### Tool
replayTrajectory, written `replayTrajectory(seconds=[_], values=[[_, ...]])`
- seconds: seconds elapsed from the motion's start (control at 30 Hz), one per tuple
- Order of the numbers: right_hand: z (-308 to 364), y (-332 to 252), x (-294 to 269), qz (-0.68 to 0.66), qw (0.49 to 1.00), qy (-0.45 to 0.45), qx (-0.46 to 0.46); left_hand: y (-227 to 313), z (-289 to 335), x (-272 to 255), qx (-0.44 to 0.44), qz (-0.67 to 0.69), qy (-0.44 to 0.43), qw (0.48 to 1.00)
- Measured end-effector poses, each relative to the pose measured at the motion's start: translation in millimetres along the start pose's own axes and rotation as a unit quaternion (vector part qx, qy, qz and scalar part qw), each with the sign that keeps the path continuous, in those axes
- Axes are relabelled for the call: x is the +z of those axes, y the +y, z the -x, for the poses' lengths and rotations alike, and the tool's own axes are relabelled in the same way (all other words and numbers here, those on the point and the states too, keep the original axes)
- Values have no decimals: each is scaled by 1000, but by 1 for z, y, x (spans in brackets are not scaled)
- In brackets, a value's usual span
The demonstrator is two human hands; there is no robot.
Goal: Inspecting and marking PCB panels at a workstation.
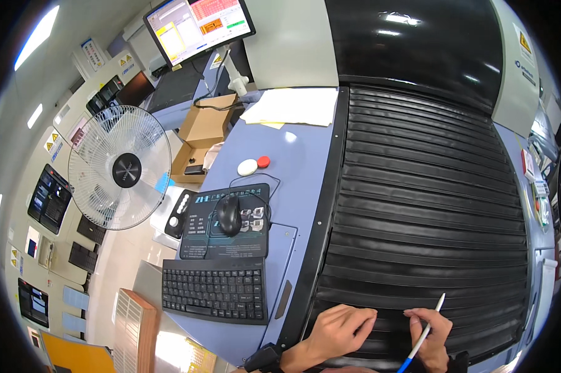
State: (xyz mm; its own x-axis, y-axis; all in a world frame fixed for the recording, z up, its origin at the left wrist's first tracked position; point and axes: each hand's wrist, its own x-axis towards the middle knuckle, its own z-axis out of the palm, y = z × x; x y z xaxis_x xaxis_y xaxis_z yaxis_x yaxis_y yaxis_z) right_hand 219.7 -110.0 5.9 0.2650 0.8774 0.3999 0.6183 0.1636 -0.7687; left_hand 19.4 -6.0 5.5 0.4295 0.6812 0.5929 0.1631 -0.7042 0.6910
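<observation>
Pen (pixel 421 339) in right hand (pixel 439 336), end cropped

Ribbed black cover (pixel 429 219) before the left hand (pixel 339 334) and right hand (pixel 434 332); flat black keyboard (pixel 213 292) to their left.
The slim white-and-blue pen (pixel 424 334) sits in the right hand; farther ahead of the left hand, past the keyboard, the rounded black mouse (pixel 229 217) lies on the dark rectangular mat (pixel 250 245).

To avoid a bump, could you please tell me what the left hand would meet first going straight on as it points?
The left hand would probably meet the right hand, which holds a white pen, across the gap; their relative depth is unclear.
</observation>
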Motion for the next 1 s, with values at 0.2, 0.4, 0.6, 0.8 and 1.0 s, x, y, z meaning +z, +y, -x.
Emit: replayTrajectory(seconds=[0.2,0.4,0.6,0.8,1.0], values=[[-3,-1,6,-25,999,-14,-19,-5,-2,-1,4,-13,10,1000],[2,-8,3,-22,999,-4,-45,-2,0,0,28,-22,5,999],[9,-20,1,-25,996,12,-83,2,5,0,44,-52,15,998],[2,-12,4,-45,992,63,-101,-3,-1,-4,3,-59,27,998],[-4,8,-7,-68,985,119,-102,1,-8,-7,-3,-63,50,997]])
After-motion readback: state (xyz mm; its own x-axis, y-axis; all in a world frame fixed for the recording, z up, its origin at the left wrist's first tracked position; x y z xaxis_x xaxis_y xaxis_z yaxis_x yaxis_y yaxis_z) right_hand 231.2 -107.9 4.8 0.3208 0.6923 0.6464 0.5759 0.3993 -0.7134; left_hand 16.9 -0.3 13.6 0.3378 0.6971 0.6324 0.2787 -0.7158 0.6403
